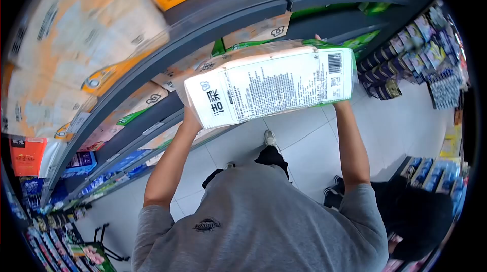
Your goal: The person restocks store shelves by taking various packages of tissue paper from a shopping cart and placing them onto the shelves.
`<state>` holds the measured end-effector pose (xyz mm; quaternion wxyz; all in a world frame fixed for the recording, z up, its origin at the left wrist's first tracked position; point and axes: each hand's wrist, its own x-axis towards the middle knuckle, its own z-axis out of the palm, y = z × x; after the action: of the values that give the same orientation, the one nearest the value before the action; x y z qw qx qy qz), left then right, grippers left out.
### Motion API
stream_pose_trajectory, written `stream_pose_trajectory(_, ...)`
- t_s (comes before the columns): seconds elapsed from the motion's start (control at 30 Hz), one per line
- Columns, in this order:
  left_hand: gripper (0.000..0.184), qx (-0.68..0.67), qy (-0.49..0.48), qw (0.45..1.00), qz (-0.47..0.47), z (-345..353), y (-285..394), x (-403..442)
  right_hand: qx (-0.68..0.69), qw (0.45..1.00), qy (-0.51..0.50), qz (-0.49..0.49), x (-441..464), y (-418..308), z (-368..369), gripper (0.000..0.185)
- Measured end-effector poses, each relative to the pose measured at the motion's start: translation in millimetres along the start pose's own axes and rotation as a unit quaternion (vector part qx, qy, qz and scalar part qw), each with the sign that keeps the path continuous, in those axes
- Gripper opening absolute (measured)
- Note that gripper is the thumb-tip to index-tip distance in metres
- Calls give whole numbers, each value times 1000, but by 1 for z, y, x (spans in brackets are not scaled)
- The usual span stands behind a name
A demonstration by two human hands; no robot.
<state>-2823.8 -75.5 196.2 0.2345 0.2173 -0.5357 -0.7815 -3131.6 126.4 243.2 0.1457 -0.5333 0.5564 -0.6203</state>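
Beside a dark grey shelf (223, 21), the left hand (190, 121) and right hand (343, 104) clasp a boxy, film-wrapped white paper pack (274, 87) near opposite ends; probably light, soft and slippery, it wants both palms there.

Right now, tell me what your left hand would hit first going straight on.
My left hand would first press into the wrapped pack, which it already seems to touch. Beyond that, probably the dark shelf edge, though depth is unclear.
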Motion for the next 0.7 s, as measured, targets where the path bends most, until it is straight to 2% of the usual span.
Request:
stream_pose_trajectory(0.03,34,-191,-4,979,-69,8,0,10,55,998,-13,2,20,7,-8,60)
stream_pose_trajectory(0.1,36,-173,17,983,-64,13,-17,26,166,985,-36,11,48,21,-20,62)
stream_pose_trajectory(0.13,41,-189,53,980,-41,19,-29,37,218,973,-37,64,58,26,-31,63)
stream_pose_trajectory(0.17,50,-204,91,974,-23,21,-42,42,208,974,-44,81,66,39,-41,61)
stream_pose_trajectory(0.2,51,-29,109,993,26,21,-56,44,177,978,-55,92,70,56,-49,59)
stream_pose_trajectory(0.23,51,-30,120,992,18,20,-68,46,134,983,-67,103,72,73,-57,57)
stream_pose_trajectory(0.3,51,-183,63,980,-39,21,-80,58,23,987,-98,126,70,107,-73,54)
stream_pose_trajectory(0.33,49,-225,24,973,-38,2,-84,50,-39,982,-121,139,65,121,-68,52)
stream_pose_trajectory(0.37,49,-224,31,973,-41,14,-81,56,-91,974,-145,151,63,134,-74,51)
stream_pose_trajectory(0.43,29,-288,163,943,-39,40,-66,66,-158,949,-199,189,63,153,-79,47)
stream_pose_trajectory(0.47,32,-258,163,952,-10,40,-71,72,-183,936,-223,204,65,161,-82,46)
stream_pose_trajectory(0.5,41,81,169,982,36,36,-78,79,-181,934,-229,205,68,168,-81,46)
stream_pose_trajectory(0.53,44,339,141,922,119,25,-80,84,-231,940,-213,134,72,175,-78,43)
stream_pose_trajectory(0.57,47,572,103,791,191,27,-66,92,-278,938,-197,60,77,178,-75,40)
stream_pose_trajectory(0.6,44,552,129,812,138,30,-61,100,-281,936,-193,91,89,167,-69,41)
stream_pose_trajectory(0.63,38,496,150,851,88,44,-46,110,-216,952,-177,126,101,143,-63,39)
stream_pose_trajectory(0.7,36,425,192,879,-105,71,-8,127,-88,924,-205,312,126,131,-58,39)
